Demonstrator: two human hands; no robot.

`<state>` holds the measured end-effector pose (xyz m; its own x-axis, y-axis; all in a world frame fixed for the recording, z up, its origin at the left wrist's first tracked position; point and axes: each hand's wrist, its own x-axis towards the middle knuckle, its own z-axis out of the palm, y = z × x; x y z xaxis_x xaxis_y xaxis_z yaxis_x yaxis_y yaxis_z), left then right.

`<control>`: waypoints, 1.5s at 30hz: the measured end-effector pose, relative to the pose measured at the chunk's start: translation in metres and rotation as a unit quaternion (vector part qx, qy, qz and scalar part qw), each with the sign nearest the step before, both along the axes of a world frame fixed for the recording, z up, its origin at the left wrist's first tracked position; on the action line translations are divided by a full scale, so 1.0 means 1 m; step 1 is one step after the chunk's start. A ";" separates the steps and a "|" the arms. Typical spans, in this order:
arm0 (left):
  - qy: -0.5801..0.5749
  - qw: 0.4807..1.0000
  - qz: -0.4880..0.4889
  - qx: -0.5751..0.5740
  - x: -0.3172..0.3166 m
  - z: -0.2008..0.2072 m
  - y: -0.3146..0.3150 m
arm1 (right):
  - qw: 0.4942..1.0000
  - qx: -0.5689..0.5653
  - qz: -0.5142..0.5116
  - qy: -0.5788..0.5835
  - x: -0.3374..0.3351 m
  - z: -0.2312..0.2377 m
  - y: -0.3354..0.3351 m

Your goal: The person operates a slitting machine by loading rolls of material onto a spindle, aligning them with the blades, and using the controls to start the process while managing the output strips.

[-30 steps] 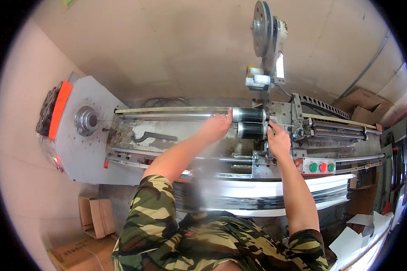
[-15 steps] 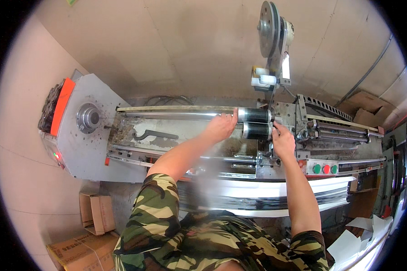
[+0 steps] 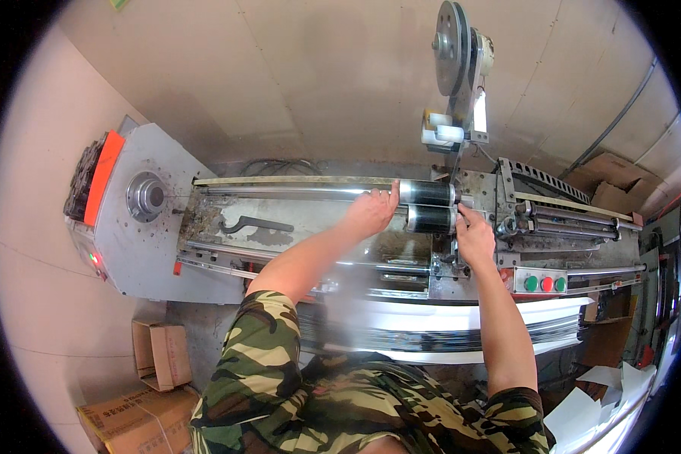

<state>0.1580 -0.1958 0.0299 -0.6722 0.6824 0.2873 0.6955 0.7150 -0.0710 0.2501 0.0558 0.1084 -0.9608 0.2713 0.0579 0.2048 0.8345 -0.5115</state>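
A long grey machine [image 3: 151, 257] lies across the view, with two black rollers [image 3: 429, 206] on shiny rods [image 3: 295, 191] near its middle. My left hand [image 3: 372, 212] rests against the left end of the black rollers, fingers curled over the rods. At the rollers' right end is my right hand [image 3: 473, 236], its fingers pressed to the lower roller's end. Whether either hand grips anything is hard to tell. Both forearms reach up from camouflage sleeves [image 3: 265, 340].
A pulley wheel on a post [image 3: 454, 53] stands behind the rollers. Green and red buttons [image 3: 545, 284] sit on the machine's front right. A black wrench [image 3: 253, 224] lies on the machine bed. Cardboard boxes [image 3: 159, 352] stand on the floor at lower left, more boxes [image 3: 613, 185] at far right.
The view has shifted slightly. Both hands stay at the rollers' ends, with the right hand a little closer to the lower roller.
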 end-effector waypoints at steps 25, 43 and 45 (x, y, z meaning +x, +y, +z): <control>-0.092 0.991 0.066 -0.068 0.003 0.005 0.005 | 0.996 0.061 0.012 -0.063 0.002 -0.003 -0.010; -0.069 0.996 0.031 -0.047 0.002 -0.003 0.010 | 0.992 0.106 0.007 -0.062 0.002 -0.005 -0.008; -0.057 0.997 0.026 -0.041 0.001 -0.007 0.009 | 0.992 0.115 0.010 -0.050 0.003 -0.004 -0.008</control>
